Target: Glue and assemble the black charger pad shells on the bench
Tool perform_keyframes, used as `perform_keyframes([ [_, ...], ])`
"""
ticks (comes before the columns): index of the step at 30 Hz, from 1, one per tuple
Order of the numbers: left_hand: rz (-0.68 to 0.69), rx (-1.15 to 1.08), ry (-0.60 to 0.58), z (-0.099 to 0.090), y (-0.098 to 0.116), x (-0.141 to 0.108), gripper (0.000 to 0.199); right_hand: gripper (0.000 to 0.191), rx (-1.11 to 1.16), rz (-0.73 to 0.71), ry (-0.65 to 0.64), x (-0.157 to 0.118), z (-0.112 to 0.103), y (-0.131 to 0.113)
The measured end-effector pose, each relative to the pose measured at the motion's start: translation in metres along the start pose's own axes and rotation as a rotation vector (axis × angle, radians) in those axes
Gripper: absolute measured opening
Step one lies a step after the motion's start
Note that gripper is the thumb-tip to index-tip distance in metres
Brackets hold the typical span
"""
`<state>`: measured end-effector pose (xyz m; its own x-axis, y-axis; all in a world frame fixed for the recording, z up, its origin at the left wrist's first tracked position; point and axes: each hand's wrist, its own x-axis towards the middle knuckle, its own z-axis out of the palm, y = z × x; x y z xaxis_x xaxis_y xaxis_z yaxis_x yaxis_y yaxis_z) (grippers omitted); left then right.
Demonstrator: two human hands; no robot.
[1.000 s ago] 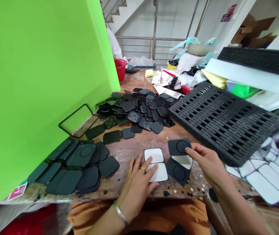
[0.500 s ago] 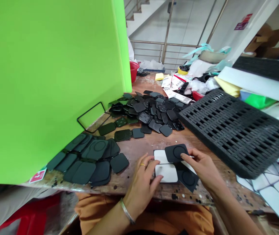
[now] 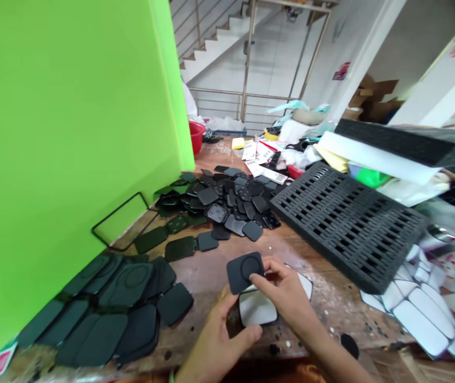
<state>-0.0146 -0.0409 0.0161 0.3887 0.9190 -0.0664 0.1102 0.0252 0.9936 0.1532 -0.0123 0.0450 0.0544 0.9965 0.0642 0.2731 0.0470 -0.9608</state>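
My right hand (image 3: 285,290) pinches a dark, rounded-square panel (image 3: 244,271) by its right side, thumb on the face beside a raised ring. The panel is tilted up above the table. Just below it is a white-faced panel (image 3: 258,308) with a dark edge. My left hand (image 3: 231,330) curls around that panel's left side, thumb at its lower edge and fingertips partly hidden behind the dark panel. Whether the two panels are joined I cannot tell. A white sheet (image 3: 305,285) lies partly hidden behind my right hand.
Dark panels (image 3: 110,314) overlap at the left, and a heap of smaller ones (image 3: 231,197) lies farther back. A slotted black foam tray (image 3: 347,223) sits at the right beside white-faced pieces (image 3: 427,319). A green partition (image 3: 72,106) borders the left, with a thin black frame (image 3: 118,213) against it.
The camera view has shifted. The dark panel has come up and tilted in my right hand, over the white-faced panel. My left hand has turned, its thumb now along the lower edge.
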Motion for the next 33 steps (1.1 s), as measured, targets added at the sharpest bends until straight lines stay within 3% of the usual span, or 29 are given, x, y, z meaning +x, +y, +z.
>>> perform_keyframes([
  [3,-0.064,-0.160,-0.039,-0.003,-0.008,0.005,0.064,0.015,-0.396,-0.273,0.136,0.001,0.004,-0.001],
  [5,-0.089,-0.212,-0.025,-0.006,-0.012,0.009,0.063,0.025,-0.567,-0.359,0.127,0.002,0.004,0.001],
  [10,-0.063,-0.226,0.071,-0.015,-0.010,0.019,0.057,0.064,-0.675,-0.281,0.091,0.032,-0.009,0.018],
  [15,-0.074,-0.054,0.315,-0.025,-0.009,0.020,0.046,0.030,-0.868,-0.233,-0.032,0.102,-0.017,0.035],
  [20,-0.090,0.039,0.395,-0.024,-0.015,0.009,0.035,0.019,-0.913,-0.348,-0.158,0.145,0.020,0.028],
  [23,-0.098,0.052,0.394,-0.025,-0.014,0.003,0.031,0.024,-0.989,-0.378,-0.189,0.152,0.045,0.022],
  [26,-0.103,0.048,0.407,-0.030,-0.011,0.001,0.028,0.015,-1.071,-0.377,-0.198,0.153,0.055,0.023],
  [30,-0.081,0.008,0.438,-0.044,-0.009,0.002,0.031,0.017,-1.115,-0.409,-0.208,0.146,0.042,0.021],
  [33,-0.022,0.044,0.534,-0.056,-0.002,0.005,0.038,0.023,-1.084,-0.492,-0.222,0.127,0.022,0.008],
])
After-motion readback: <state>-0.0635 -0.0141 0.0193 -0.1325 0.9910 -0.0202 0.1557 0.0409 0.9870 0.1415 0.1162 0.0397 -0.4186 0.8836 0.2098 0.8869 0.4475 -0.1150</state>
